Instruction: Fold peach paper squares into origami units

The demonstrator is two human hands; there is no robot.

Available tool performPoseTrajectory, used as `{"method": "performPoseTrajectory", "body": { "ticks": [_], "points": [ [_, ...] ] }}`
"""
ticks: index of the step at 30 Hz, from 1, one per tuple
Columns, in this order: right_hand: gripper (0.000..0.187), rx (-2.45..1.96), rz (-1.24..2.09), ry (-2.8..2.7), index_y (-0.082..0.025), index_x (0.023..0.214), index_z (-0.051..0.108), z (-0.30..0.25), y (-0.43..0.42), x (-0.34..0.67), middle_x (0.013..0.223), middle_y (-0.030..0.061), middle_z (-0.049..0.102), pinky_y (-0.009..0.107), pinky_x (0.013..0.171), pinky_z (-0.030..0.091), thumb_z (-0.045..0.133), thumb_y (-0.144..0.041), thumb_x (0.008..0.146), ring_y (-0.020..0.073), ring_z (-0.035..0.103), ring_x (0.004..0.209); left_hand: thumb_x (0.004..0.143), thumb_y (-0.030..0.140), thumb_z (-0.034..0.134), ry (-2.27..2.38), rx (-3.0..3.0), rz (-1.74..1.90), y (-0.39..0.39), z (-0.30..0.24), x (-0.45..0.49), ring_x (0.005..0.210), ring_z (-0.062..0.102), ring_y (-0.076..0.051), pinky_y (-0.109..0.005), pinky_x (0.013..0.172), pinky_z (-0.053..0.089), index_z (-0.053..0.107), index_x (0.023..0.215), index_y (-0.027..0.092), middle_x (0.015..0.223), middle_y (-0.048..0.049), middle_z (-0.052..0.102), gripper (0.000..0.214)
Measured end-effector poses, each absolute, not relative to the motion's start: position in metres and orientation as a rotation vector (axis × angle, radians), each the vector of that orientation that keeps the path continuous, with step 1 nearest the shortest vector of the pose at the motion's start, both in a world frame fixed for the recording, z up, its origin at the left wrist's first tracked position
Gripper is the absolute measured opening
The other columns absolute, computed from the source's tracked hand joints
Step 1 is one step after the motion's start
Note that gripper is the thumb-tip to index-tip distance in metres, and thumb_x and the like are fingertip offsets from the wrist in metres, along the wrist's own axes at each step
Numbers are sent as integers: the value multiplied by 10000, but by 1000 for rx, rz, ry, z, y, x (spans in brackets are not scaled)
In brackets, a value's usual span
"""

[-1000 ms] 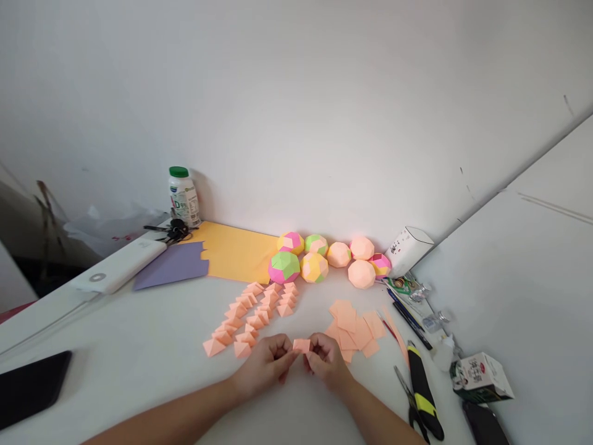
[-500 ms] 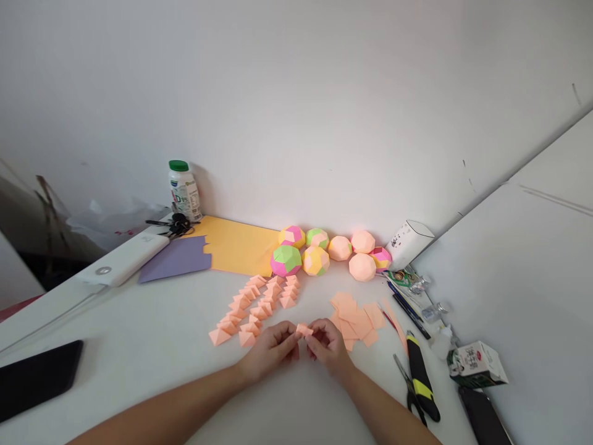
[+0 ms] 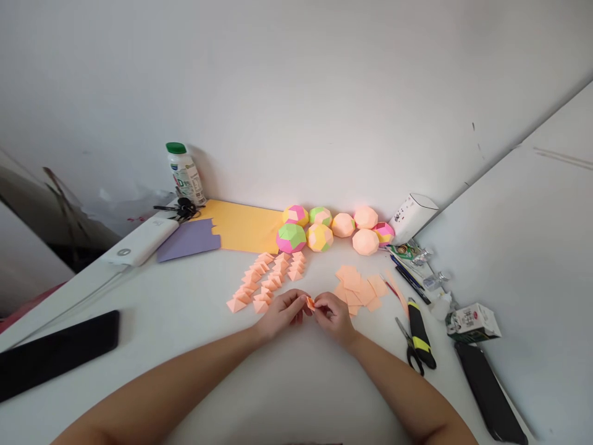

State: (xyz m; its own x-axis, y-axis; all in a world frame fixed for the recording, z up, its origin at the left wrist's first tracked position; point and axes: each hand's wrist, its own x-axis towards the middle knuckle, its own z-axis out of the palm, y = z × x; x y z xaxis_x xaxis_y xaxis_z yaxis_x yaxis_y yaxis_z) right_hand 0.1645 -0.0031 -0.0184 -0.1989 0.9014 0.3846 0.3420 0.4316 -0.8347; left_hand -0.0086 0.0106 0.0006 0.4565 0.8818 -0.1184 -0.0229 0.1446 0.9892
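Note:
Between my hands is a small folded piece of orange paper (image 3: 310,303). My left hand (image 3: 285,309) pinches its left side, and my right hand (image 3: 334,314) pinches the right. Fingers hide part of the fold. Just beyond my left hand, rows of folded orange paper units (image 3: 250,281) overlap on the white table (image 3: 278,389). Flat orange paper pieces (image 3: 359,287) lie in a loose pile beyond my right hand. Several faceted paper balls (image 3: 319,237) in orange, yellow, green and pink sit along the wall.
Yellow paper (image 3: 245,225) and purple paper (image 3: 188,241) lie at the back left, near a white bottle (image 3: 188,176) and a power bank (image 3: 143,241). A black phone (image 3: 60,352) is at left. Scissors (image 3: 411,349), a utility knife (image 3: 420,334), pens (image 3: 410,278) and a small carton (image 3: 473,322) are at right.
The camera view has tilted, so the table's contents appear higher. My hands have turned the folded orange paper, which now shows a narrower, darker side.

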Motion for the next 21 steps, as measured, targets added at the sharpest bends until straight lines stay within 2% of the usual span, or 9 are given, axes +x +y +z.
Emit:
{"method": "performPoseTrajectory", "body": {
  "ticks": [2,7,13,21],
  "points": [
    [125,-1050,749,-1782,-207,724,565,-19,-4,165,748,54,584,272,519,419,535,-273,825,152,523,631,818,514,479,889,1256,784,11,1,-8,550,515,-120,-247,531,407,565,861,180,722,-6,629,348],
    [133,-1041,721,-1766,-208,713,574,-19,-4,165,742,49,582,268,510,412,528,-260,826,150,524,618,806,495,509,887,1244,779,12,2,-9,532,503,-105,-233,515,388,528,737,179,687,3,622,325],
    [86,-1039,831,-1731,-202,734,555,-21,-4,167,763,43,574,260,501,405,542,-237,812,131,511,572,785,505,534,840,1208,818,13,-3,-9,514,510,-106,-235,502,376,530,951,187,712,6,618,359],
    [111,-1061,757,-1739,-205,714,516,-17,-8,164,728,25,557,259,493,384,544,-216,821,120,482,538,824,457,519,799,1197,841,14,-8,-10,515,491,-98,-234,511,369,541,755,174,673,13,606,291]
  ]
}}
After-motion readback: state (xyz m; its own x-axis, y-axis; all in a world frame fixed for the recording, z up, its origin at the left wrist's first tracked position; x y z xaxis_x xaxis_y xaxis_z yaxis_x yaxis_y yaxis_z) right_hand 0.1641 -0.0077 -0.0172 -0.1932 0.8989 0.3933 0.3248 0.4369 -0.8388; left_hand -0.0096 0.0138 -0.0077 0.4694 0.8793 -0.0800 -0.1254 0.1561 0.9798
